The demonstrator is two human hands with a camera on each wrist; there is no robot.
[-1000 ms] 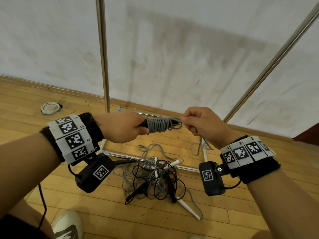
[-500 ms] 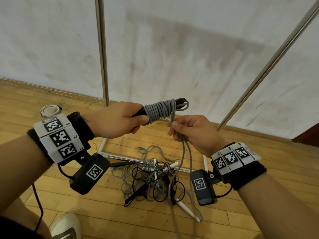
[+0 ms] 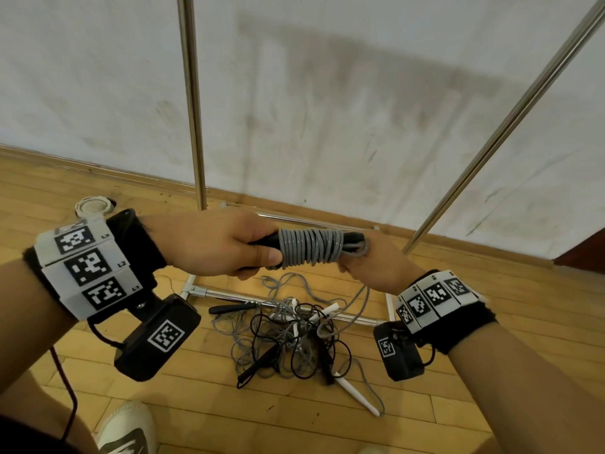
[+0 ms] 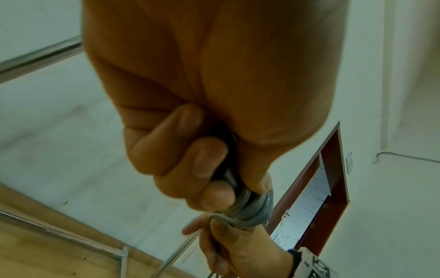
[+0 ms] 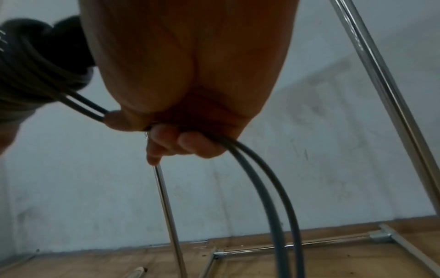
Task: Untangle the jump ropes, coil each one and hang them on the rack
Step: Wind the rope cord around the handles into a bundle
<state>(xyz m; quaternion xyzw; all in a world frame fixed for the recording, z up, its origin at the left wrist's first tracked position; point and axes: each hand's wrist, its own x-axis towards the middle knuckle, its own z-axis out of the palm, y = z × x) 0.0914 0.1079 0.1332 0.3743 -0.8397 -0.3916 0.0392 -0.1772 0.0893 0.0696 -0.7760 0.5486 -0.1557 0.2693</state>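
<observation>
Wooden floorboards run up to a scuffed white wall, and the metal rack (image 3: pixel 191 103) stands right in front of me. My left hand (image 3: pixel 212 244) is wrapped tight around the black handles (image 3: pixel 352 239), which I hold level at chest height with the grey jump rope (image 3: pixel 309 247) wound around them in neat turns. My right hand (image 3: pixel 373 260) sits at the far end of the bundle, fingers (image 5: pixel 190 143) curled around the two loose grey strands that trail down toward the floor. Below, the tangled pile (image 3: pixel 288 339) of black and grey ropes with white handles lies beside the rack's base bar.

I judge this rope to be light and smooth-coated, a bit springy, so the turns will likely loosen the moment I slacken tension. The handles are the only rigid part and the sound place to grip; the strands I should keep pinched close to the coil. The tail probably still reaches into the pile, so a hard pull could snag it.
</observation>
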